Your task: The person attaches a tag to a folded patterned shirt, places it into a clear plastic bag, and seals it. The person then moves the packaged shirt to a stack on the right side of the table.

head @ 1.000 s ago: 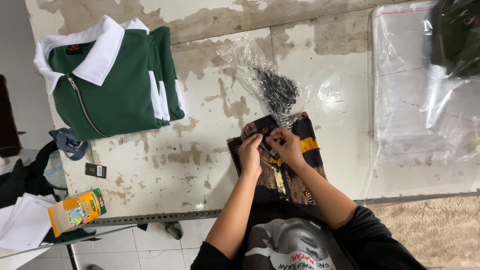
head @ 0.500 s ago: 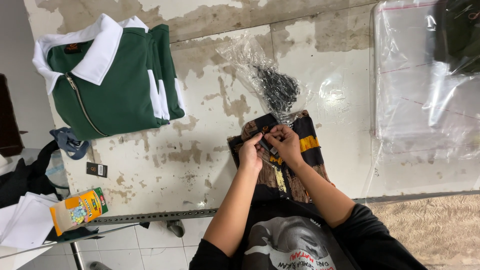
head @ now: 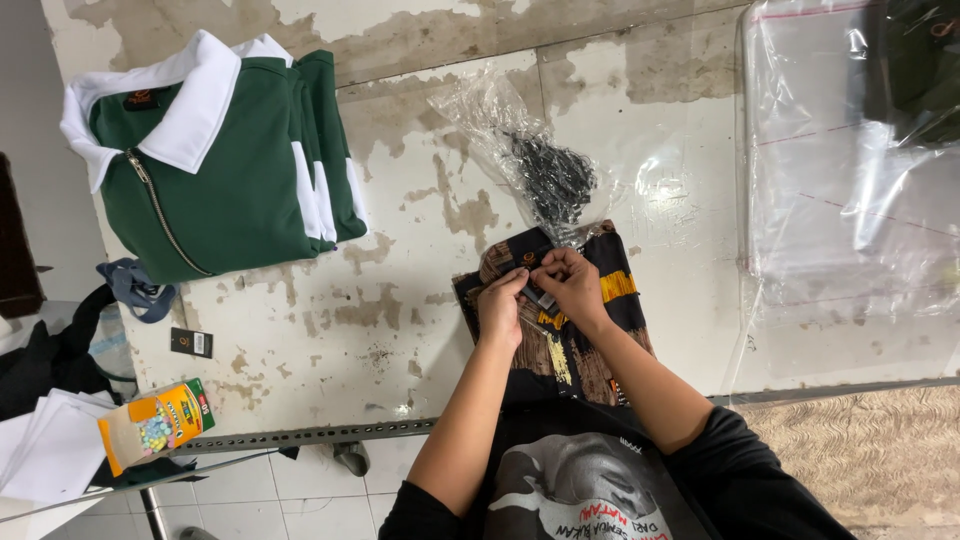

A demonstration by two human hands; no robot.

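We see the folded dark patterned garment (head: 575, 340) at the table's near edge, long axis running away from us, collar end far. Our left hand (head: 500, 308) and right hand (head: 572, 288) pinch a small tag (head: 538, 296) at its collar.

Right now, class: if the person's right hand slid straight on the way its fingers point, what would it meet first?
The right hand points toward the left hand, so it would meet those fingers almost at once, over the folded dark patterned garment.
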